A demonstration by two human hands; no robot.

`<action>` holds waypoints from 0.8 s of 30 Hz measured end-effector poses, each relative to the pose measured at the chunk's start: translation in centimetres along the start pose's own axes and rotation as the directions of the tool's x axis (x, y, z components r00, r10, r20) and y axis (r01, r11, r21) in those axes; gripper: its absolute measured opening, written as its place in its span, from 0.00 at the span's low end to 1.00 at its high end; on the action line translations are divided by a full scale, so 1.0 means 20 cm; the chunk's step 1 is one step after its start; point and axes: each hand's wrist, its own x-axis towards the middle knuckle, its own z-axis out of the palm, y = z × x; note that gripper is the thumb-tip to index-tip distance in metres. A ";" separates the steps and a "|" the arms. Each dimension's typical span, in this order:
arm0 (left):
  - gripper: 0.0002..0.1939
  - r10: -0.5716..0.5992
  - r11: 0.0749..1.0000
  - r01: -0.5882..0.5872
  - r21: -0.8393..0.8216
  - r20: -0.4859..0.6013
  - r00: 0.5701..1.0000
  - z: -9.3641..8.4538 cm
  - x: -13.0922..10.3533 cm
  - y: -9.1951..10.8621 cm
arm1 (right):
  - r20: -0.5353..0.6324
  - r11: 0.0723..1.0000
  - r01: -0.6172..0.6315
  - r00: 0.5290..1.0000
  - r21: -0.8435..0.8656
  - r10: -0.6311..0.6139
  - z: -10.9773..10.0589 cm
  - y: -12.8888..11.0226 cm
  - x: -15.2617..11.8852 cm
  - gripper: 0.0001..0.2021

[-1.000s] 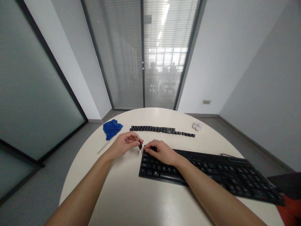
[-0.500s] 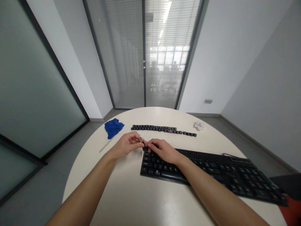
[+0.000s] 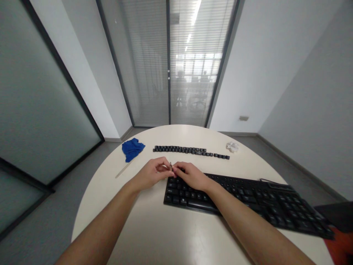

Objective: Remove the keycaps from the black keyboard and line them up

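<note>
A black keyboard [image 3: 248, 202] lies slantwise on the round cream table [image 3: 154, 235]. At its upper left corner my left hand [image 3: 156, 171] pinches a small, thin, brownish object [image 3: 170, 167] that stands nearly upright between the fingers; it is too small to name. My right hand [image 3: 190, 175] touches fingertips with the left one, over the keyboard's left end, its fingers pressed together. Whatever the right fingers hold is hidden. Beyond both hands, black keycaps [image 3: 179, 149] lie in rows.
A crumpled blue cloth [image 3: 132, 149] lies at the left, with a thin pale stick [image 3: 124, 169] beside it. Crumpled white material [image 3: 232, 147] sits at the right back. Behind the keyboard runs a cable [image 3: 266, 180]. A glass partition stands beyond the table.
My left hand has shifted slightly to the right, closer against the right hand, and the small object in it now points more upright. The right hand has hardly moved.
</note>
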 end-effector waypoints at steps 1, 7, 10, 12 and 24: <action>0.12 0.004 0.999 -0.004 0.045 -0.002 1.000 0.01 0.00 0.01 | -0.007 1.000 0.000 1.000 0.004 0.000 0.00 0.00 0.00 0.16; 0.10 0.123 0.972 -0.114 0.203 -0.030 0.992 0.03 0.01 0.03 | 0.020 0.996 0.087 0.996 0.014 -0.088 -0.01 -0.02 -0.02 0.03; 0.10 0.232 0.926 -0.201 0.319 -0.059 0.971 0.04 0.02 0.03 | 0.054 0.994 0.113 0.992 0.007 -0.113 -0.01 -0.04 -0.03 0.03; 0.10 0.248 0.914 -0.212 0.346 -0.062 0.967 0.05 0.02 0.03 | 0.059 0.993 0.120 0.991 0.013 -0.121 -0.02 -0.04 -0.03 0.08; 0.15 -0.079 0.912 0.069 0.403 0.007 0.997 -0.03 0.01 -0.10 | 0.059 0.960 0.060 0.997 -0.273 -0.045 0.01 -0.04 -0.03 0.15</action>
